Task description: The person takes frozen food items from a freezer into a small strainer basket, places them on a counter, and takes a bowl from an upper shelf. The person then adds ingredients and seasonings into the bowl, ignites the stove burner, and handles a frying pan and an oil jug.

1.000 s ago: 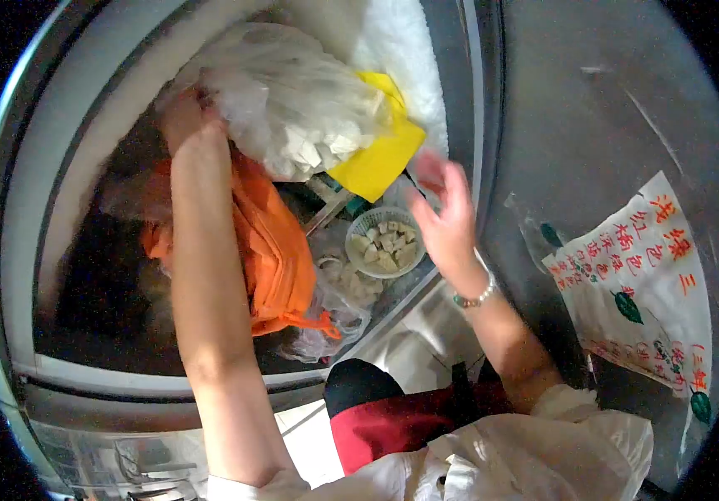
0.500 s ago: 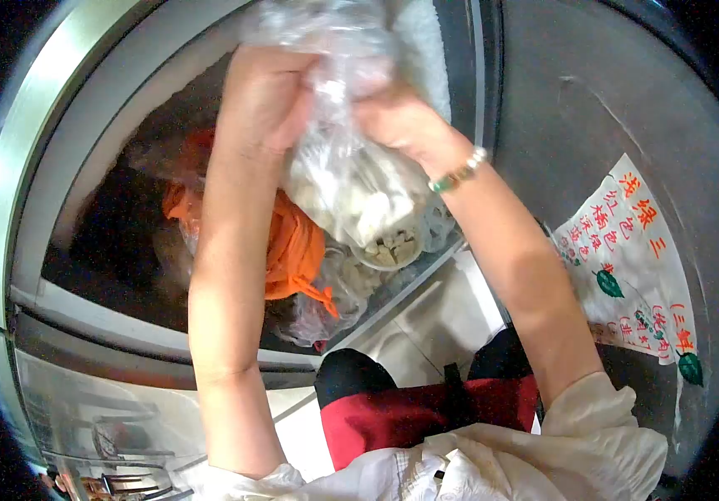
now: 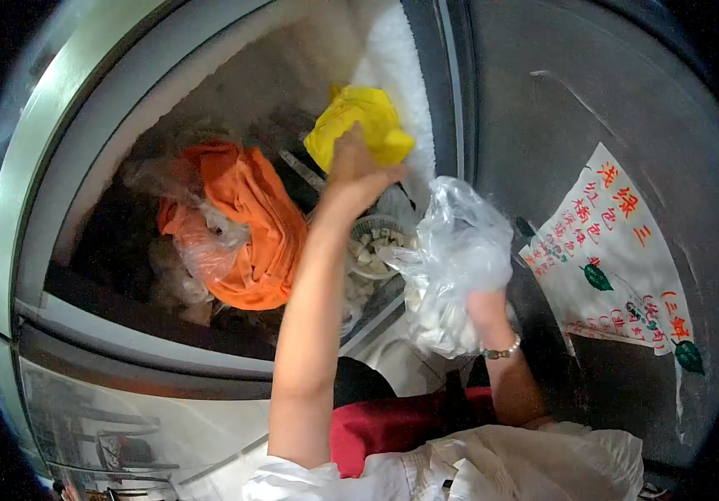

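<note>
Inside the frosted chest freezer (image 3: 426, 100), my left hand (image 3: 354, 171) grips a bunched yellow cloth or bag (image 3: 368, 125); its fingertips are partly blurred. My right hand (image 3: 488, 311), bracelet at the wrist, holds a clear plastic bag (image 3: 468, 242) outside the freezer's near right edge. Pale lumps, possibly dumplings, fill the lower part of the bag. Between the hands, a round basket (image 3: 374, 250) holds pale chunky pieces. Left of my left forearm lies an orange cloth or bag (image 3: 255, 225) with clear plastic over part of it.
Thick frost lines the freezer walls. A grey panel (image 3: 535, 108) rises on the right, bearing a white paper sign (image 3: 618, 259) with handwritten characters and green leaf shapes. Pale floor tiles (image 3: 401, 363) show below. Wire racks or utensils (image 3: 125, 442) appear at lower left.
My left hand has let go of the clear bag and moved to the yellow item. My right hand has carried the bag down and right, out of the freezer, uncovering the basket.
</note>
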Motion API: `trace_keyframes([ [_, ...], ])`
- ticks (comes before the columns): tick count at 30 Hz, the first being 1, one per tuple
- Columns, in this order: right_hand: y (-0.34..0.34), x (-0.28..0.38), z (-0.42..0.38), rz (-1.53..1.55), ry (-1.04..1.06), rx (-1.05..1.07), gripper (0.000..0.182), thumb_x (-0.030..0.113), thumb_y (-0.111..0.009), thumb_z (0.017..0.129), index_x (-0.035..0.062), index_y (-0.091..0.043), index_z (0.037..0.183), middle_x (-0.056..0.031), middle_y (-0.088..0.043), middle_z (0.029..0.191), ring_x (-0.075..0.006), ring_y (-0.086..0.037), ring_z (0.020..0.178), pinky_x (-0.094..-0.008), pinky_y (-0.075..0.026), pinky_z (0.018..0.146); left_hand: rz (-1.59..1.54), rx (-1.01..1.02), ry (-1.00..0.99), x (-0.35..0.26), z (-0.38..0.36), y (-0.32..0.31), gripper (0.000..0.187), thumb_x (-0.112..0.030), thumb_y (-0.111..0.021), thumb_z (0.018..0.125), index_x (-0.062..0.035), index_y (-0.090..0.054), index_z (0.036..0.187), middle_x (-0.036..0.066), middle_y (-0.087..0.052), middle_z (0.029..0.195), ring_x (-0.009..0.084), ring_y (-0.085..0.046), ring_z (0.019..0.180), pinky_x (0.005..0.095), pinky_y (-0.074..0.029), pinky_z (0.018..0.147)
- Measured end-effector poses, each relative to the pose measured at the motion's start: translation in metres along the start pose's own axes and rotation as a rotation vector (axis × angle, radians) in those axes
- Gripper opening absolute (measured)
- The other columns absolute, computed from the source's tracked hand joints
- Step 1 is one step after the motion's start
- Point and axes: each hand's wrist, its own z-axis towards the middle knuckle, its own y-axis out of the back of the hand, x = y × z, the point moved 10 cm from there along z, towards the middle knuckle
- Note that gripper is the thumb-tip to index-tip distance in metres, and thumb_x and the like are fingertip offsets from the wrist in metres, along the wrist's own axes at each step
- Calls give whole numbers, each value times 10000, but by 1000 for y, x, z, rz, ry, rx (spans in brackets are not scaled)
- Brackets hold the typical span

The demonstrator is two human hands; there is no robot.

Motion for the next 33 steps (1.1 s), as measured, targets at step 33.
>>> trace_keyframes([
  [33, 11, -110, -16, 54, -361, -24, 281, 130, -478, 858, 6, -498, 1109, -100, -554, 1068, -184, -511, 990, -295, -403, 866, 632, 396, 304, 59, 36, -58, 647, -150, -728, 600, 29, -464, 1163, 244, -487, 1164, 311, -479, 1096, 417, -361, 924],
])
